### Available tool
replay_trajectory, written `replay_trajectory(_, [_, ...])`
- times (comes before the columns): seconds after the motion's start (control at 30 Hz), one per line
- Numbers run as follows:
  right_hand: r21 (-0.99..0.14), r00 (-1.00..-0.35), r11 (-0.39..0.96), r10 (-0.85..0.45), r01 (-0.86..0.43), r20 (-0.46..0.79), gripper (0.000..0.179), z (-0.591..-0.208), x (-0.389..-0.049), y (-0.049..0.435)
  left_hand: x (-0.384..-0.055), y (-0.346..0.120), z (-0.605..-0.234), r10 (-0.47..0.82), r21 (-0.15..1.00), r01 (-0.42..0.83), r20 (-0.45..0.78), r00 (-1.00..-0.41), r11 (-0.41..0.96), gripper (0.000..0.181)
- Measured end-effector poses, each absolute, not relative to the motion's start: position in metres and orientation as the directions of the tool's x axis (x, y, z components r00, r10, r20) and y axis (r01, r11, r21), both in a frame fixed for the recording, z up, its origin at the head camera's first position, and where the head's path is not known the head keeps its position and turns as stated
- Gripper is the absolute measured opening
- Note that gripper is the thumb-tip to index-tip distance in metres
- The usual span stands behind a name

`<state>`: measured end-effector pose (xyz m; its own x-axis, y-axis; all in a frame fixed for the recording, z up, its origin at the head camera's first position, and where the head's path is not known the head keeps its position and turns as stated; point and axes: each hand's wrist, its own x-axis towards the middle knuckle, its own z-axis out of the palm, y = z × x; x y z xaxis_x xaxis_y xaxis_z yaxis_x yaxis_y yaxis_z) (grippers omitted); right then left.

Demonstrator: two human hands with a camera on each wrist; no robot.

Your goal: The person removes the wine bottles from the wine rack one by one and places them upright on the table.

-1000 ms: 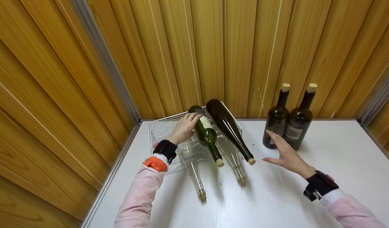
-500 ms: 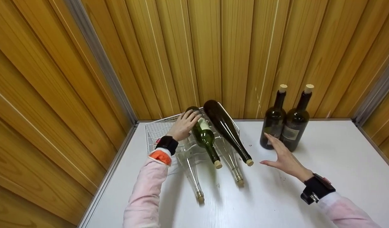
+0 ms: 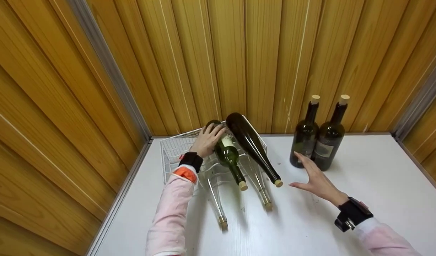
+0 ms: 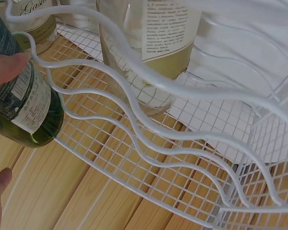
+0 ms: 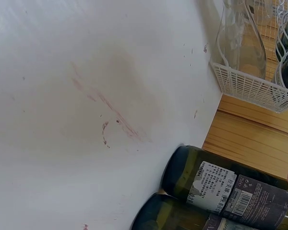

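In the head view my left hand (image 3: 206,142) holds the label end of a green wine bottle (image 3: 227,153), which lies on the upper wavy bars of a white wire wine rack (image 3: 175,149). The left wrist view shows the thumb (image 4: 7,71) on that bottle's label. To its right a dark brown bottle (image 3: 251,142) lies on the same tier, cork forward. Two clear glass bottles lie below, a left one (image 3: 214,202) and a right one (image 3: 261,188). My right hand (image 3: 317,179), fingers extended and thumb spread, is at a standing dark wine bottle (image 3: 305,137); contact cannot be told.
A second dark wine bottle (image 3: 329,142) stands right beside the first, both corked and near the back wall (image 3: 264,64). The white table (image 3: 274,234) carries everything. Forward-pointing bottle necks stick out past the rack's front.
My left hand has shifted slightly farther over the green wine bottle, its forearm swinging right. The right hand holds nearly the same pose. The whole head view has drifted a little.
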<state>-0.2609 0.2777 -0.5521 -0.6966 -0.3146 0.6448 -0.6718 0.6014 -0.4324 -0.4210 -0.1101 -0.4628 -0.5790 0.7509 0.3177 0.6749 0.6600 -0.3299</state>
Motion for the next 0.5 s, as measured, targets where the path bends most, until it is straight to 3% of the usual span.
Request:
replay_trajectory(0.13, [-0.43, -0.699, 0.607, -0.314, -0.668, 0.642, 0.103, -0.5542, -0.259, 0.2773, -0.4216, -0.1094, -0.4664, 0.758, -0.312, 0.69, 0.29, -0.585, 0.652, 0.084])
replay_trajectory(0.5, [-0.439, -0.716, 0.624, -0.3, -0.647, 0.63, 0.102, -0.5568, -0.2572, 0.2791, -0.4242, -0.1099, -0.4699, 0.776, -0.108, 0.78, 0.251, -0.579, 0.617, 0.082])
